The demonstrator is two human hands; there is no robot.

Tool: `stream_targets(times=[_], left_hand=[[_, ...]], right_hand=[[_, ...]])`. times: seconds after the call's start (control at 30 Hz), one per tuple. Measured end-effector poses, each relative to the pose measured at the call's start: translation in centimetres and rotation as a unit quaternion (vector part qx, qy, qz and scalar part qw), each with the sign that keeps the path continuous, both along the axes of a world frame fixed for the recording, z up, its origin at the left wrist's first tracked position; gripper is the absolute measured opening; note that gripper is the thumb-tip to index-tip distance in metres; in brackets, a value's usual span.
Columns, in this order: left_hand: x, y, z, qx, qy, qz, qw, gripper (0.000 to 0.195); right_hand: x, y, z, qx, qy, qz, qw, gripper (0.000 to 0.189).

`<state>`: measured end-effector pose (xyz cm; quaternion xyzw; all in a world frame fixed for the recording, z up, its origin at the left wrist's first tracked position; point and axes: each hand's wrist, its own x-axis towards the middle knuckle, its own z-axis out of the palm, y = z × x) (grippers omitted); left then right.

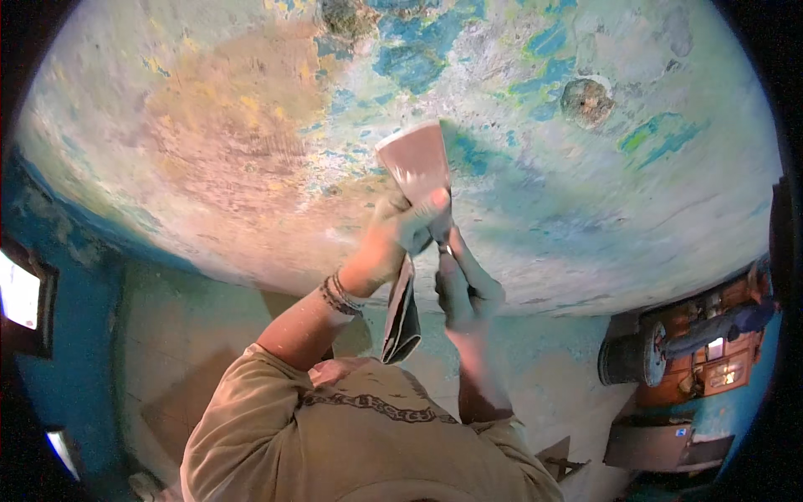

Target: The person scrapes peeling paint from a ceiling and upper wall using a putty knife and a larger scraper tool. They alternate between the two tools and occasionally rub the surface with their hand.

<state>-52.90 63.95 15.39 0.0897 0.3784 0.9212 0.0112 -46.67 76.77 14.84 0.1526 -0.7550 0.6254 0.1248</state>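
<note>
My right hand point(467, 292) grips the handle of a wide-bladed paint scraper point(417, 157). The blade points up and flares toward its far edge, in front of a wall point(251, 157) with worn, peeling paint. Across the lower blade lies the thumb of my left hand point(395, 232), which wears dark bracelets at the wrist. A folded sheet point(401, 320), possibly sandpaper, hangs below that hand and appears held in it. I cannot tell whether the blade edge touches the wall.
The wall has blue and yellowish patches and a round rough hole point(587, 102). Tiled floor point(169, 326) lies below. At the left is a bright window point(19, 288). To the right stand a dark drum-like object point(627, 357), a wooden cabinet point(728, 370) and a box-like object point(646, 442).
</note>
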Motion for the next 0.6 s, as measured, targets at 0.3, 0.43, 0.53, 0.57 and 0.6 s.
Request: stream_targets(times=[0.3,0.43,0.53,0.57,0.6], left_hand=[[0.2,-2.5,0.5,0.025,-0.033,0.021,0.999,0.025],[0.4,-2.6,-1.4,-0.046,-0.022,-0.058,0.997,0.022],[0.3,-4.6,0.6,0.042,-0.016,0.022,0.999,0.023],[0.1,-4.7,0.5,0.04,-0.013,0.01,0.999,0.023],[0.0,-5.4,0.6,0.035,-0.008,0.007,0.999,0.023]], right_hand=[[-0.8,-3.2,0.8,0.037,0.069,-0.015,0.997,0.035],[-0.3,-2.4,0.4,0.02,0.019,-0.019,0.999,0.035],[-1.5,-4.9,1.2,0.051,0.054,0.001,0.997,0.035],[-1.4,-4.8,1.2,0.051,0.052,-0.001,0.997,0.035],[-1.3,-5.2,1.3,0.051,0.048,-0.007,0.998,0.035]])
